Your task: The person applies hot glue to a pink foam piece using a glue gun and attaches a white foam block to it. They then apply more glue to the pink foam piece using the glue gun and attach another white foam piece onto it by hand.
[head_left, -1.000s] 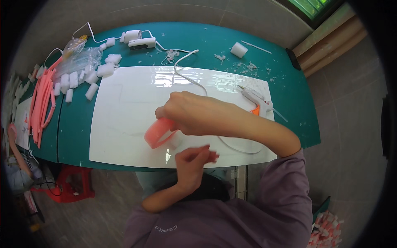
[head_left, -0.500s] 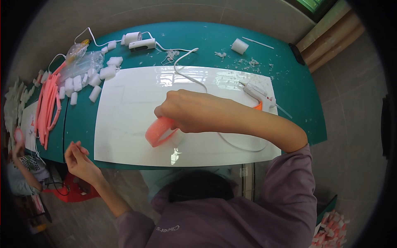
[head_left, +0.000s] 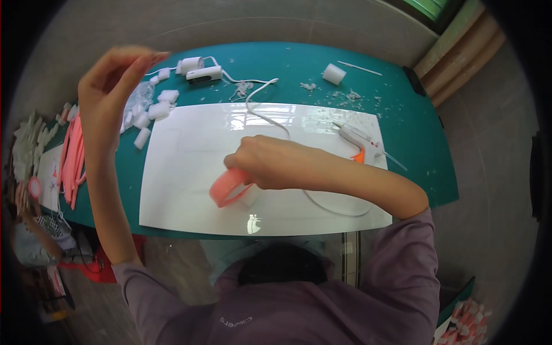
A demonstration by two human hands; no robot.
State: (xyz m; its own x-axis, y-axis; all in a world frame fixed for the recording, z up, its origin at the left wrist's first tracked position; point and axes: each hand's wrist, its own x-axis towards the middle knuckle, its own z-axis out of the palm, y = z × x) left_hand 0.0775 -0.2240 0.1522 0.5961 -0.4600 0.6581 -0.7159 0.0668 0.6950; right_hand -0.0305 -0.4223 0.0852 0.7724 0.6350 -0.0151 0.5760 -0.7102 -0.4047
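Pink foam strip loop lies on the glossy white sheet, long axis slanting lower-left to upper-right, pinched by the right hand; the left hand hangs raised, grip loosely spread.

A crumpled clear plastic bag lies on the teal desk just right of the raised left hand, with white foam pieces around it, well left of the right hand. No labels, signs or screens can be made out anywhere else.
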